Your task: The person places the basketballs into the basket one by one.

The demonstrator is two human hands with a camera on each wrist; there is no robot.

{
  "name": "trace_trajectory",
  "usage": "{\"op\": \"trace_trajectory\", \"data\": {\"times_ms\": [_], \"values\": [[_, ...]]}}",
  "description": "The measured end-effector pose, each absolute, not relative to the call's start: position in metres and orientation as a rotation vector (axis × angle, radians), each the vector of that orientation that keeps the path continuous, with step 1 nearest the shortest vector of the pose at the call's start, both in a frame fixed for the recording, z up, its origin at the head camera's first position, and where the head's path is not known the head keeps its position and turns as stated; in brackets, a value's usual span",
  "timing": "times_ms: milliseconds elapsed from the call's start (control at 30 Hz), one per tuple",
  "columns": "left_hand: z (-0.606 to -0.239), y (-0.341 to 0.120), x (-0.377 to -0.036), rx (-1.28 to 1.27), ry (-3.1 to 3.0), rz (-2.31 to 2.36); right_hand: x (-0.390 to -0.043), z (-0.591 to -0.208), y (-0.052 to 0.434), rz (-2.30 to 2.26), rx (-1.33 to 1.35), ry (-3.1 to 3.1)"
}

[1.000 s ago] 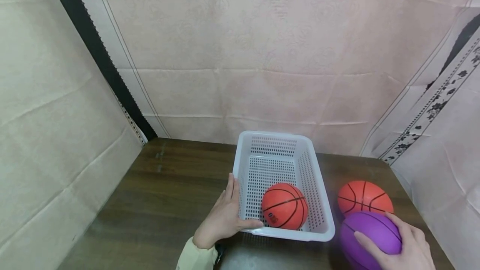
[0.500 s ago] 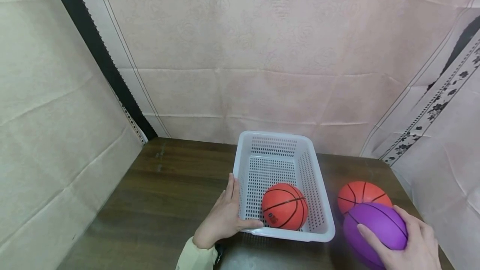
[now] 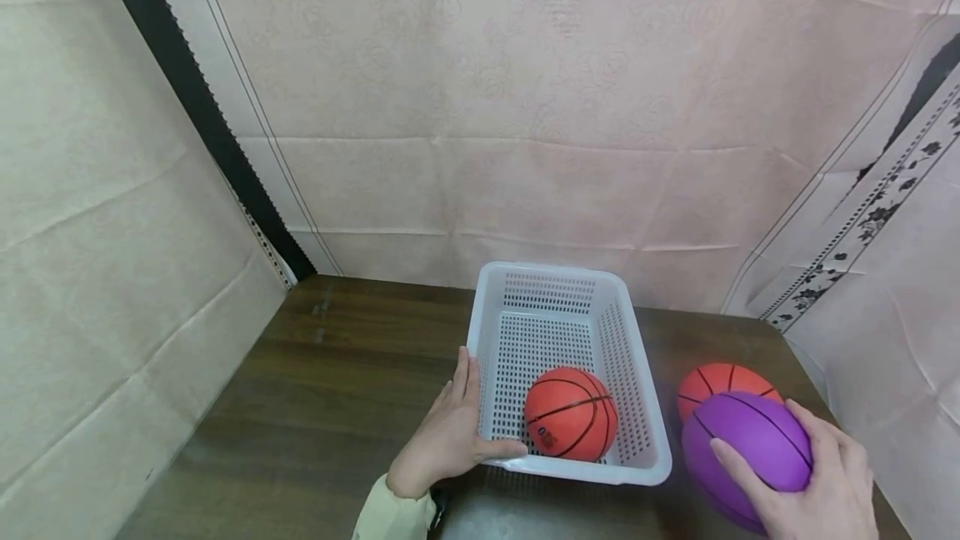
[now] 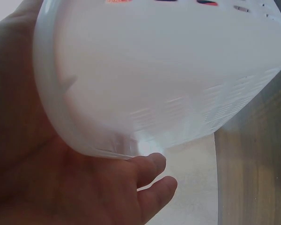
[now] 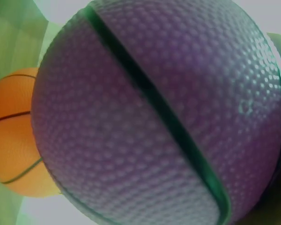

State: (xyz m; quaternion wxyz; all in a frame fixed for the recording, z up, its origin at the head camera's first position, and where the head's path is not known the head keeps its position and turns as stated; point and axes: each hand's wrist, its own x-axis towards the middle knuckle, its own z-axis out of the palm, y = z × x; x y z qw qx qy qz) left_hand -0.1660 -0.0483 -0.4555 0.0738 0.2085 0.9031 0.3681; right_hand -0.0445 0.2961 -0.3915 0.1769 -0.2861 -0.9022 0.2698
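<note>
The right hand [image 3: 813,482] grips the purple ball [image 3: 746,452] – now lifted a bit higher, hiding more of the orange ball [image 3: 716,379] behind. The left hand [image 3: 450,436] still holds the white basket [image 3: 637,373] corner.

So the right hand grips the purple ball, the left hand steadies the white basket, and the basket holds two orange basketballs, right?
Not quite: the white basket holds one orange basketball; the other orange basketball sits on the table behind the purple ball, as the head view shows. The right hand and left hand are as you say.
</note>
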Motion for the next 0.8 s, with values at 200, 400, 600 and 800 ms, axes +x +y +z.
{"op": "trace_trajectory", "data": {"times_ms": [200,400,600,800], "values": [[-0.456,-0.048,-0.166,0.629,2.715,1.11,-0.048,-0.39,0.29,0.788,-0.754,-2.552],[-0.456,-0.048,-0.166,0.632,2.721,1.097,-0.051,-0.39,0.286,0.797,-0.692,-2.504],[-0.455,-0.049,-0.165,0.616,2.709,1.08,-0.055,-0.389,0.284,0.814,-0.651,-2.499],[-0.454,-0.049,-0.166,0.6,2.702,1.079,-0.059,-0.39,0.282,0.844,-0.614,-2.504]]}}
